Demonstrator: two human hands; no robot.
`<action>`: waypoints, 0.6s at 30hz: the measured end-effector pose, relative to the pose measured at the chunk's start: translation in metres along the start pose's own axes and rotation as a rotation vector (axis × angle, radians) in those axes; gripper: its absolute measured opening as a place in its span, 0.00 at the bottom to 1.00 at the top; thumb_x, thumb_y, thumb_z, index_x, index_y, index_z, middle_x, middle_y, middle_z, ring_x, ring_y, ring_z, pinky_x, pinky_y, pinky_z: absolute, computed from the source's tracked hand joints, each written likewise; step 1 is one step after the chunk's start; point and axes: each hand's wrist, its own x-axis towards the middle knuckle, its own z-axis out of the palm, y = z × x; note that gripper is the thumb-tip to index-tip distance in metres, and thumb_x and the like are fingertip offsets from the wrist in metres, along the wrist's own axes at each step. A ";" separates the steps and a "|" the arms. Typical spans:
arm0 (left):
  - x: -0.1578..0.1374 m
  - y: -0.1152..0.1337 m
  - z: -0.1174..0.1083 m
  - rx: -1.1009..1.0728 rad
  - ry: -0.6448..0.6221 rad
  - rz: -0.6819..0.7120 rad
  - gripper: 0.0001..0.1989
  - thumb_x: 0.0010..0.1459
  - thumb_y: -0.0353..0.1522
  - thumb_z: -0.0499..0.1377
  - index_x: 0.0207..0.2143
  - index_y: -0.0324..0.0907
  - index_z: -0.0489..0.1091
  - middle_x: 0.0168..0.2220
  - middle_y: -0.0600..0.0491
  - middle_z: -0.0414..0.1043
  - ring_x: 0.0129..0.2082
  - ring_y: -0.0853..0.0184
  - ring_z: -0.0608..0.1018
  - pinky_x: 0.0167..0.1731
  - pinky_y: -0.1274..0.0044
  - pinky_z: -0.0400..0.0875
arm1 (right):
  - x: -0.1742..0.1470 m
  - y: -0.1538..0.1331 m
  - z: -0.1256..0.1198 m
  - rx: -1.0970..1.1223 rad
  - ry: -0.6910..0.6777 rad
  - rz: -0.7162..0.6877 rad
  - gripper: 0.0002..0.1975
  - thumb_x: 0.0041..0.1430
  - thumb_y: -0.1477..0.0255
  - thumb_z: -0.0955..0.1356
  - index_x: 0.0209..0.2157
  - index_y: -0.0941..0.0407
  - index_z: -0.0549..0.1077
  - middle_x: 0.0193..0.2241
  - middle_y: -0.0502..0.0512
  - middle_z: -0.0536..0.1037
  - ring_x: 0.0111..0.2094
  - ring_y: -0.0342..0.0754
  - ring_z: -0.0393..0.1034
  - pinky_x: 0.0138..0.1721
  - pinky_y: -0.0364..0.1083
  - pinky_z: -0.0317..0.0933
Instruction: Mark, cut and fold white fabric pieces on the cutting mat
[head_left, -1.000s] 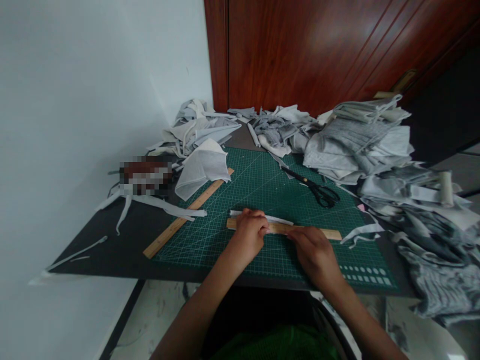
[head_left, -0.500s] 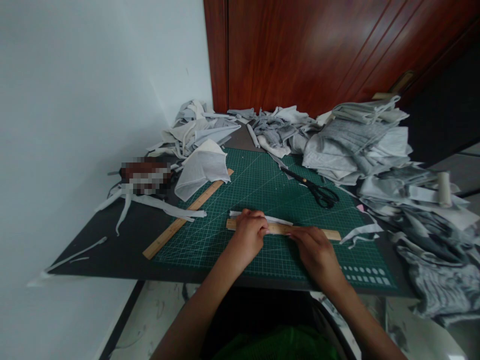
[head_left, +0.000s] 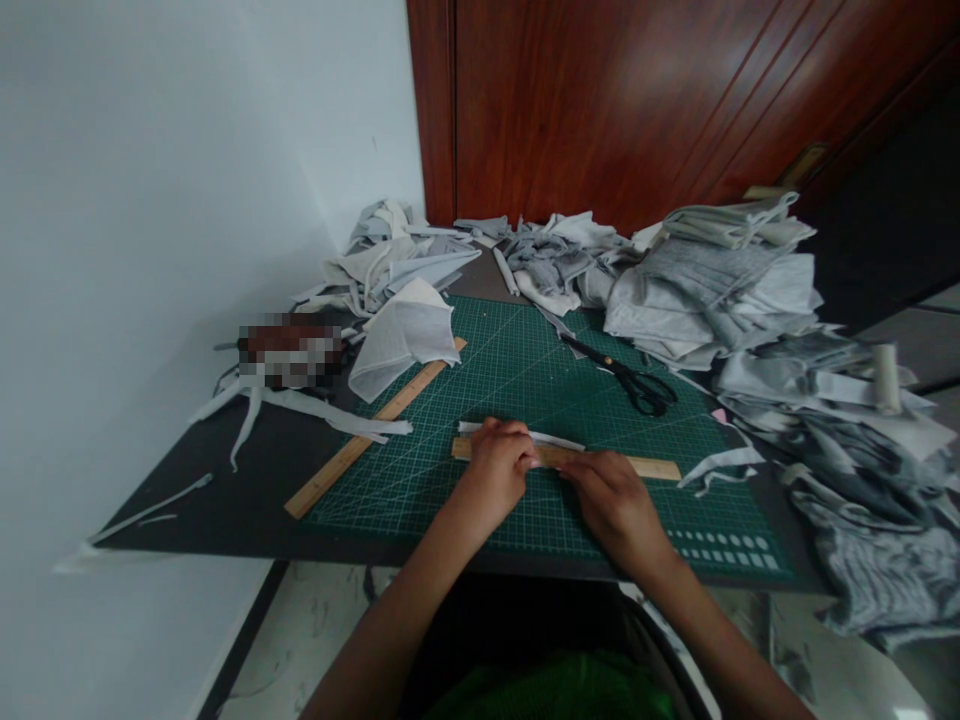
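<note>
Head view, left hand (head_left: 500, 462), right hand (head_left: 613, 497) both on ruler (head_left: 553, 456); strip (head_left: 559, 440) alongside

A single head-worn view serves here, taken from above the near side of the mat (head_left: 517, 390) and looking forward and down across it. It is close enough that the left hand (head_left: 498, 462) and right hand (head_left: 611, 495), both over the mat, lie near its middle, with the forearms rising from the bottom edge — yet wide enough to take in the table (head_left: 255, 490) on either side of the mat. It faces the door (head_left: 585, 110) beyond the mat, with the wall (head_left: 187, 150) to the mat's left and strips of floor (head_left: 322, 620) on the mat's near side.
</note>
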 end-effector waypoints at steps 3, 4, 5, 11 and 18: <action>0.000 0.001 -0.001 0.003 0.002 -0.002 0.11 0.56 0.20 0.62 0.24 0.42 0.70 0.35 0.55 0.75 0.39 0.62 0.74 0.46 0.68 0.62 | 0.002 -0.004 0.000 -0.034 -0.009 -0.029 0.15 0.65 0.83 0.63 0.45 0.56 0.78 0.40 0.61 0.81 0.40 0.56 0.70 0.41 0.54 0.66; 0.000 0.002 -0.001 0.005 0.003 -0.003 0.12 0.56 0.20 0.62 0.24 0.42 0.70 0.34 0.55 0.75 0.39 0.63 0.73 0.45 0.68 0.62 | 0.003 -0.006 0.000 -0.036 -0.018 -0.032 0.15 0.64 0.83 0.63 0.46 0.56 0.78 0.41 0.61 0.81 0.40 0.56 0.70 0.41 0.54 0.66; 0.000 0.002 -0.001 0.008 0.002 -0.002 0.12 0.57 0.20 0.62 0.24 0.42 0.70 0.34 0.55 0.75 0.39 0.63 0.73 0.45 0.68 0.62 | 0.003 -0.006 0.000 -0.030 -0.026 -0.032 0.16 0.64 0.83 0.63 0.46 0.56 0.77 0.41 0.61 0.81 0.41 0.56 0.70 0.42 0.54 0.66; -0.001 0.002 -0.001 0.008 0.004 0.001 0.11 0.58 0.21 0.63 0.25 0.42 0.70 0.35 0.55 0.76 0.39 0.63 0.73 0.45 0.69 0.61 | -0.003 -0.006 -0.001 -0.026 -0.027 -0.028 0.20 0.63 0.87 0.61 0.51 0.59 0.75 0.44 0.63 0.79 0.45 0.58 0.69 0.46 0.56 0.67; 0.000 0.002 -0.001 0.001 0.004 -0.009 0.11 0.56 0.20 0.64 0.24 0.41 0.71 0.35 0.55 0.77 0.39 0.63 0.73 0.45 0.69 0.62 | -0.012 -0.006 -0.006 -0.156 -0.060 0.007 0.21 0.61 0.88 0.61 0.51 0.60 0.75 0.44 0.65 0.78 0.44 0.60 0.68 0.45 0.58 0.66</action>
